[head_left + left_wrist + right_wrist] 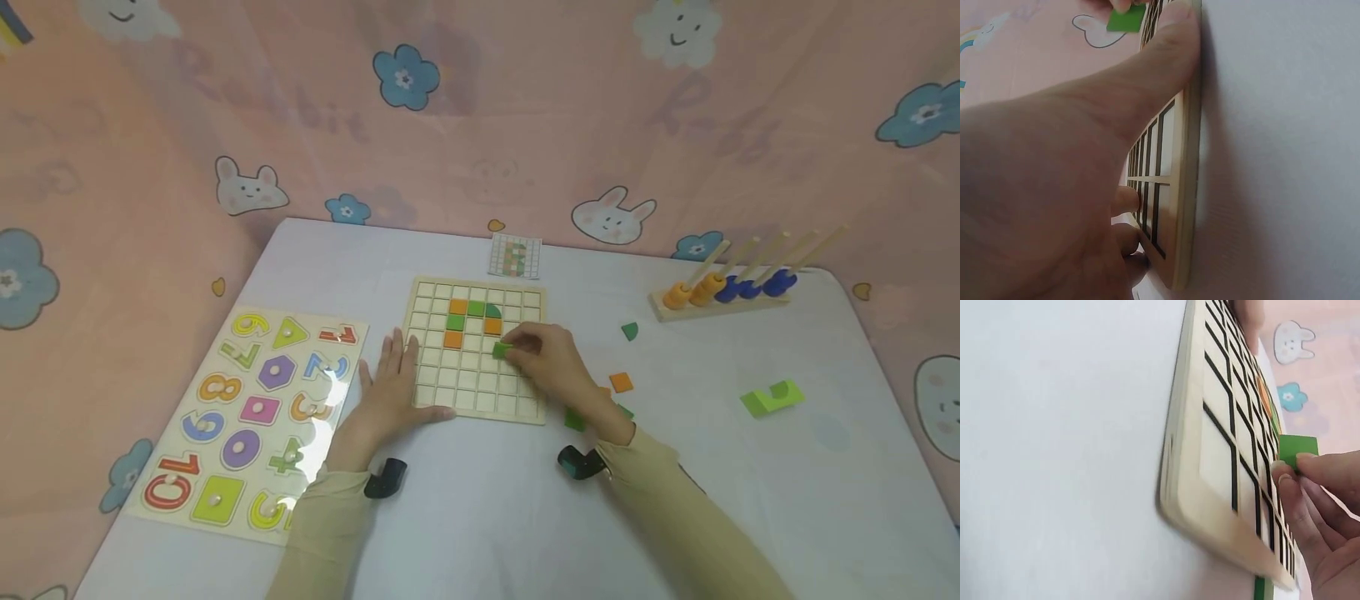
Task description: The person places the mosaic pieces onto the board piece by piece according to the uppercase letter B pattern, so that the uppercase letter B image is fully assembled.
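A wooden grid board [480, 404] lies mid-table, with several orange and green square tiles and one dark green quarter-round tile [492, 311] set in its upper cells. Between thumb and fingers, my right hand [553, 364] pinches a green square tile [1297, 449] over the board, just below the right-hand orange tile [492, 327]. My left hand [386, 400] rests on the board's left edge with fingers spread, its thumb along the front edge. In the left wrist view, that thumb [1169, 47] lies across the rim.
Loose tiles, among them an orange square [621, 382] and a green quarter-round [630, 332], lie to the right. A pattern card [515, 256] sits behind the board. A number puzzle [255, 425] stands left; a peg stand with beads [723, 296] and a light green block [772, 399] are right.
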`<state>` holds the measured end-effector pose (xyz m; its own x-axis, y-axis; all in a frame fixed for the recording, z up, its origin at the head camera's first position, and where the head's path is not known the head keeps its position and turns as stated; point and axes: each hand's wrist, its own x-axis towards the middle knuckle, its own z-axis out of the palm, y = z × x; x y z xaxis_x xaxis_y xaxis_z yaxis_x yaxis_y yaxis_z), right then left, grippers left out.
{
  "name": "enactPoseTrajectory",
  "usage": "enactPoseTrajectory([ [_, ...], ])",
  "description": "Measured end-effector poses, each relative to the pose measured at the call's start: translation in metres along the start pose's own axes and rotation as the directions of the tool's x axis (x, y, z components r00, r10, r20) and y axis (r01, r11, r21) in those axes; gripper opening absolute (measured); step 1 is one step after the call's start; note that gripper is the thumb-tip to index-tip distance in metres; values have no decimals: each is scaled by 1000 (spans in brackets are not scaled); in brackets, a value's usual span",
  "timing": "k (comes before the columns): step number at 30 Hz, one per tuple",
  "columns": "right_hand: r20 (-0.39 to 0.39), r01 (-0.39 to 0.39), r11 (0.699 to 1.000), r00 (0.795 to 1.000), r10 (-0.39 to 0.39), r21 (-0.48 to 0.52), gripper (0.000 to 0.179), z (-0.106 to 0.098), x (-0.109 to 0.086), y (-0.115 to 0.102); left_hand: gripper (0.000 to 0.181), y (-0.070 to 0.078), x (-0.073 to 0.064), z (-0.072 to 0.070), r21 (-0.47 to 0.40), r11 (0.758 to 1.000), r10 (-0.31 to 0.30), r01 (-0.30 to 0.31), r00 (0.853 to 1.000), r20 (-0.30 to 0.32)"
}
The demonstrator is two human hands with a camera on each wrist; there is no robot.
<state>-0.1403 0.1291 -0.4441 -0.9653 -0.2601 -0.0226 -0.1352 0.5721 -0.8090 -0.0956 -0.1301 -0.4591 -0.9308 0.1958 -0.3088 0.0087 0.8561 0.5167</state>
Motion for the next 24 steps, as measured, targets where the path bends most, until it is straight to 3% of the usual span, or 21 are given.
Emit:
enactPoseTrajectory([
  [8,-12,80,996,997,-80,33,13,24,21,-8,130,0,0,0,3,1000,12,-12,1000,2],
  [24,1,54,995,999,-54,-89,14,33,31,-13,130,0,0,-1,12,1000,2,-3,1000,14],
])
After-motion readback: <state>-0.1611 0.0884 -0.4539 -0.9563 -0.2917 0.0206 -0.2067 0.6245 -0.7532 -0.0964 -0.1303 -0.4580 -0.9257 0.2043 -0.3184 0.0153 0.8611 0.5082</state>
